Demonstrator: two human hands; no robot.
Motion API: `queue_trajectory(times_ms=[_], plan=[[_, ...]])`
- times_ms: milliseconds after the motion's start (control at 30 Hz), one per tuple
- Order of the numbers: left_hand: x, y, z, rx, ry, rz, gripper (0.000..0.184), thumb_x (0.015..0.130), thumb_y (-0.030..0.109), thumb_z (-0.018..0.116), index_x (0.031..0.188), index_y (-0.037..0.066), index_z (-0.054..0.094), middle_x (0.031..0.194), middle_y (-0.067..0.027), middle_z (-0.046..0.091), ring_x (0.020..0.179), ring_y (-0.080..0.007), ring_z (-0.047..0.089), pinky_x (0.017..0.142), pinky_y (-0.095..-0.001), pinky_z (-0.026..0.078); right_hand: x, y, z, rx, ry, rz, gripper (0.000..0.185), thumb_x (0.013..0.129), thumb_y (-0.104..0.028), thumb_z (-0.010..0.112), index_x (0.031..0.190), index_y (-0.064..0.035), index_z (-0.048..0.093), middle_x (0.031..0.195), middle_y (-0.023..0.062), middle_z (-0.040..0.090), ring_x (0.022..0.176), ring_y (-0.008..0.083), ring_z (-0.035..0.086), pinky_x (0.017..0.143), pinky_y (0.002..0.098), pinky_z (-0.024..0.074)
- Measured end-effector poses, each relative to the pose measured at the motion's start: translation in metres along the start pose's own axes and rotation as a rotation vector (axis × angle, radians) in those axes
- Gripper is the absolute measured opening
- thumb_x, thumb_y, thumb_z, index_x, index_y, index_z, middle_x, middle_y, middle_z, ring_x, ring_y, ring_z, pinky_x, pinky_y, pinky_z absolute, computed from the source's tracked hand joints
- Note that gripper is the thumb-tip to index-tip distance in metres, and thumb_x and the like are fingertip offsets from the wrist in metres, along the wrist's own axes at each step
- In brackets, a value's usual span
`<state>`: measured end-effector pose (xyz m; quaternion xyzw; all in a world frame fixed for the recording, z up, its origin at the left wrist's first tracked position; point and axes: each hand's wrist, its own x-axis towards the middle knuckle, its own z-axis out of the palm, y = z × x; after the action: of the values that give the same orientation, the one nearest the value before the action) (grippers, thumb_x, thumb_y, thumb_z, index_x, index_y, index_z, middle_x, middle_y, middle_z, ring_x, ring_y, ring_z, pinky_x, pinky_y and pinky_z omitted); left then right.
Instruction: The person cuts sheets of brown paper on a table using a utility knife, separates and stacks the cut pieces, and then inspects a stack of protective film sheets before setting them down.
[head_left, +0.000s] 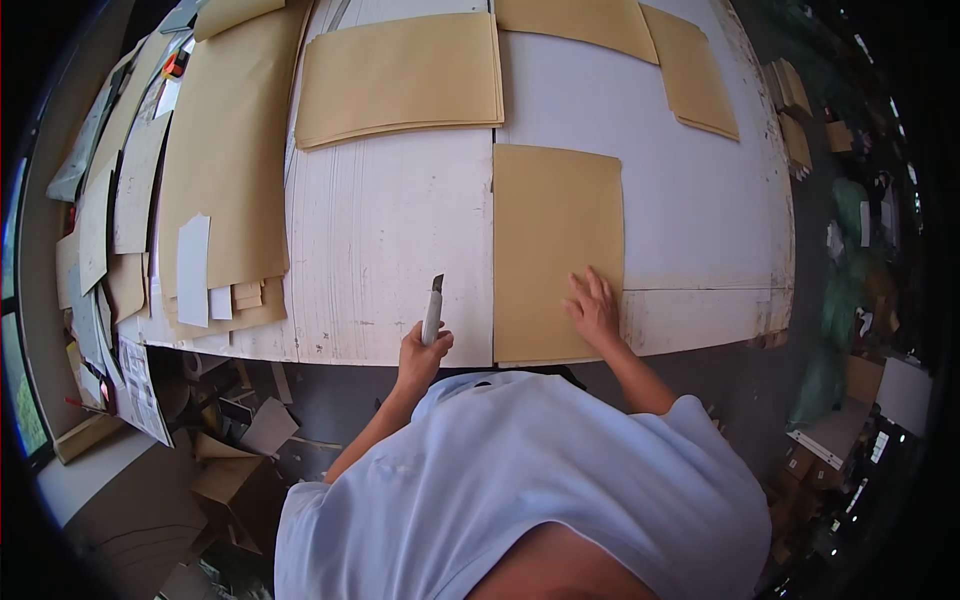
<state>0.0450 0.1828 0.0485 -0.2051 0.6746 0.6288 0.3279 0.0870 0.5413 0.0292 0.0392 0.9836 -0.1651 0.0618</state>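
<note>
My left hand (424,352) is wrapped round a utility knife (432,315) with a pale handle, its dark blade pointing away from me above the white tabletop (390,240). To the right, a rectangular sheet of brown paper (555,230) lies near the table's front edge, its left side along a dark seam. My right hand (594,312) rests on the sheet's lower right part, fingers apart, holding nothing.
Stacked brown sheets (400,80) lie at the back centre, with more sheets (690,75) at the back right. A large brown sheet (230,150) and pale offcuts (193,270) cover the left side. Below left, a cardboard box (235,495) stands on the floor.
</note>
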Motion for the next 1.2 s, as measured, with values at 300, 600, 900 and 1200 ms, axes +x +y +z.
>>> queue_trajectory(times_ms=[300,600,900,1200], plan=[[-0.068,-0.052,0.117,-0.346,0.358,-0.081,0.037,0.082,0.008,0.072,0.114,-0.005,0.060,0.084,-0.0080,0.067,0.074,-0.0127,0.064,0.065,-0.0253,0.052,-0.003,0.012,-0.003,-0.045,-0.039,-0.114,0.056,0.088,-0.034,0.067,0.139,-0.0164,0.051,0.146,0.0188,0.039,0.129,0.0377,0.041,0.102,0.0531,0.0386],[-0.071,-0.050,0.155,-0.756,0.502,-0.048,0.017,0.088,0.001,0.063,0.102,-0.001,0.054,0.080,-0.0064,0.058,0.064,-0.0143,0.058,0.054,-0.0276,0.046,0.003,0.023,-0.010,-0.082,-0.098,-0.200,0.058,0.089,-0.039,0.066,0.141,-0.0192,0.050,0.142,0.0165,0.042,0.126,0.0339,0.043,0.099,0.0489,0.0409],[-0.041,-0.057,0.170,-0.665,0.635,-0.059,0.015,0.089,0.007,0.067,0.102,0.001,0.060,0.083,-0.0058,0.062,0.064,-0.0149,0.058,0.057,-0.0302,0.049,0.009,0.025,-0.016,-0.063,-0.226,-0.167,0.060,0.089,-0.041,0.064,0.143,-0.0204,0.047,0.143,0.0149,0.041,0.129,0.0325,0.040,0.103,0.0463,0.0370],[-0.042,-0.042,0.176,-0.464,0.622,0.040,0.020,0.085,0.005,0.069,0.100,-0.002,0.058,0.077,-0.0062,0.061,0.059,-0.0142,0.060,0.051,-0.0263,0.050,0.000,0.045,0.004,0.225,0.057,-0.109,0.058,0.090,-0.037,0.063,0.140,-0.0100,0.049,0.131,0.0197,0.053,0.125,0.0361,0.047,0.104,0.0476,0.0382]])
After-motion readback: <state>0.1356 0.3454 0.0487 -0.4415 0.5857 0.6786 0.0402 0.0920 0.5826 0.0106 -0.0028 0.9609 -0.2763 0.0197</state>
